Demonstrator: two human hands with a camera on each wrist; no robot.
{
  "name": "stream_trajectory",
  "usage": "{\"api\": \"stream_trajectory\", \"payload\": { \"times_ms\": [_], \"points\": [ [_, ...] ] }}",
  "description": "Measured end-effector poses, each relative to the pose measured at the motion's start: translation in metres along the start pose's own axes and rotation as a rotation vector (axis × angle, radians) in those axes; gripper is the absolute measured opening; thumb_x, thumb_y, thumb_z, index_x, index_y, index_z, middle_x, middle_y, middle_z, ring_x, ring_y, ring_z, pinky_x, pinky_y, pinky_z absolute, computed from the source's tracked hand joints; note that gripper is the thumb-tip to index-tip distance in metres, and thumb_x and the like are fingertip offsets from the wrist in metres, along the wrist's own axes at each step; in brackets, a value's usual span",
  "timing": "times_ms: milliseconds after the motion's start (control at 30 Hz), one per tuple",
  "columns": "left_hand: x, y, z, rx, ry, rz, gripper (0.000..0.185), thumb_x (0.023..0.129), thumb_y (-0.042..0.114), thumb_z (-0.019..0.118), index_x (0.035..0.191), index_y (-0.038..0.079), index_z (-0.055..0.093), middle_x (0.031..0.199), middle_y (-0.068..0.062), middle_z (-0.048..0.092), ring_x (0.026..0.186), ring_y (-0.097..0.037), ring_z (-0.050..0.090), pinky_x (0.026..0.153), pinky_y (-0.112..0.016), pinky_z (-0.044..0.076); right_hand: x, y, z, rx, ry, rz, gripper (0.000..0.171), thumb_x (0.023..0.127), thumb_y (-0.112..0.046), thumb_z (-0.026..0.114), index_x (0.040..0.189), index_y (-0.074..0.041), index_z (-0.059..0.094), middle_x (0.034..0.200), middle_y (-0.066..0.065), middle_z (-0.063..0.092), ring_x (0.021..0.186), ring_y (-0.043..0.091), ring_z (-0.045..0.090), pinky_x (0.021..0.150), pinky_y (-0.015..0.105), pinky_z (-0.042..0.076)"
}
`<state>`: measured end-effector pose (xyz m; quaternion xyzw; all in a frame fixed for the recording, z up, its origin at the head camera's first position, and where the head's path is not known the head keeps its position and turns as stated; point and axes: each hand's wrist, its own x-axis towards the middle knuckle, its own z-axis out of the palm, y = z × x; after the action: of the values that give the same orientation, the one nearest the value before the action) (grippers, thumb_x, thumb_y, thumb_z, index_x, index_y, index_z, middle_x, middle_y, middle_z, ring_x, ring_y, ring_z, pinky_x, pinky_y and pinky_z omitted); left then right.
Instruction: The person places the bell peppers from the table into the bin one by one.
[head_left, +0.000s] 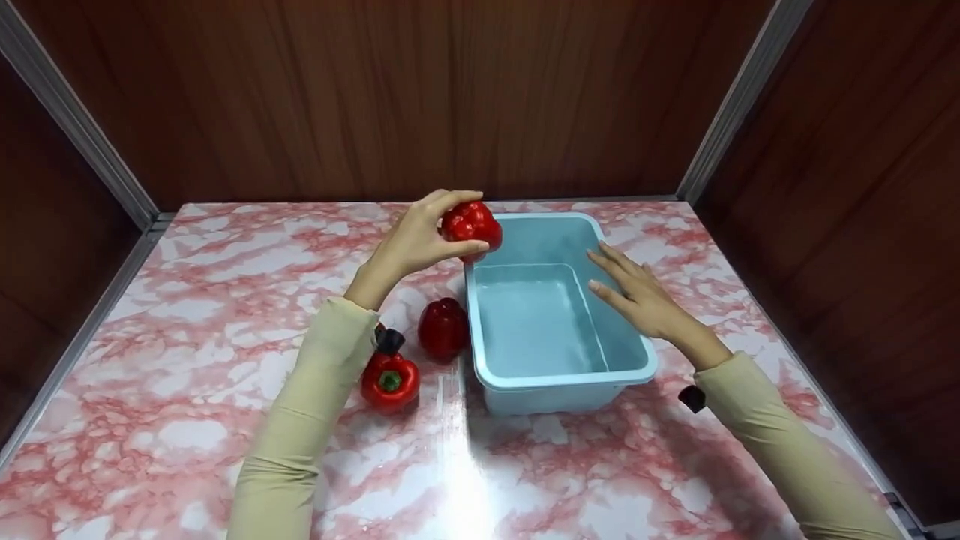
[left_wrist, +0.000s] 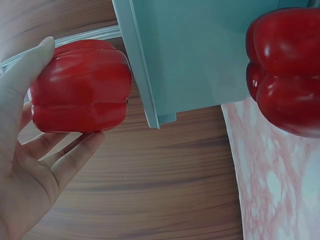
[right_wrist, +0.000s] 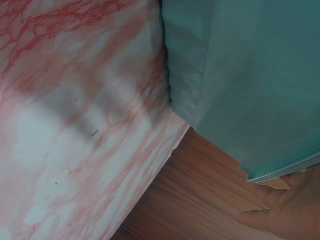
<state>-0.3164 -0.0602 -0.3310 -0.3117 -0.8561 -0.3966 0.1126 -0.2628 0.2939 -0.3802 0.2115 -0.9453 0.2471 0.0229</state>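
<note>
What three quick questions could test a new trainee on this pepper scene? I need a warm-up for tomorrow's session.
1. True or false: the left hand holds a red pepper at the rim of the blue tub.
2. How many peppers lie on the table? A) one B) two C) three
3. Fill in: the right hand has its fingers ____ over the tub's right rim.

Key
1. True; fingers and thumb curl round the pepper.
2. B: the near pepper, stem end up, and the far pepper, beside the tub's left wall.
3. Straight; it holds nothing.
</note>
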Motion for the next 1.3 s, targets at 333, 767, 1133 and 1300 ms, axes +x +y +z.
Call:
{"api": "stream_trajectory", "payload": {
  "times_ms": [333,767,1133,1300],
  "points": [
    [0.004,0.004,0.004,0.008,-0.011,0.012,0.066,0.072,0.05,0.074,0.131,0.029,0.051,0.126,-0.001,0.054,0.112,-0.015,0.05,0.087,-0.031,0.05,0.0,0.001,0.0,0.01,0.01,-0.019,0.056,0.097,-0.044,0.041,0.147,-0.026,0.026,0.155,0.004,0.012,0.141,0.033,0.01,0.104,0.068,-0.003],
    [0.007,0.006,0.012,0.01,-0.025,0.034,0.066,0.072,0.05,0.074,0.13,0.027,0.052,0.124,-0.002,0.055,0.109,-0.016,0.052,0.087,-0.031,0.05,0.0,0.0,0.0,0.014,0.014,-0.018,0.055,0.097,-0.044,0.041,0.147,-0.026,0.026,0.155,0.005,0.013,0.141,0.034,0.01,0.104,0.068,-0.003],
    [0.007,0.006,0.016,0.002,-0.03,0.032,0.067,0.071,0.05,0.074,0.13,0.03,0.051,0.123,0.0,0.055,0.11,-0.015,0.051,0.085,-0.03,0.051,0.0,0.001,-0.001,0.018,0.001,-0.007,0.056,0.097,-0.045,0.04,0.147,-0.027,0.025,0.156,0.005,0.011,0.142,0.033,0.008,0.104,0.067,-0.005],
    [0.006,0.007,0.018,0.013,-0.034,0.027,0.067,0.071,0.05,0.074,0.13,0.03,0.051,0.123,0.001,0.056,0.11,-0.014,0.05,0.085,-0.029,0.051,0.001,0.001,0.0,0.011,0.001,-0.015,0.056,0.097,-0.045,0.04,0.147,-0.026,0.025,0.155,0.005,0.012,0.141,0.033,0.009,0.104,0.068,-0.003]
  ]
}}
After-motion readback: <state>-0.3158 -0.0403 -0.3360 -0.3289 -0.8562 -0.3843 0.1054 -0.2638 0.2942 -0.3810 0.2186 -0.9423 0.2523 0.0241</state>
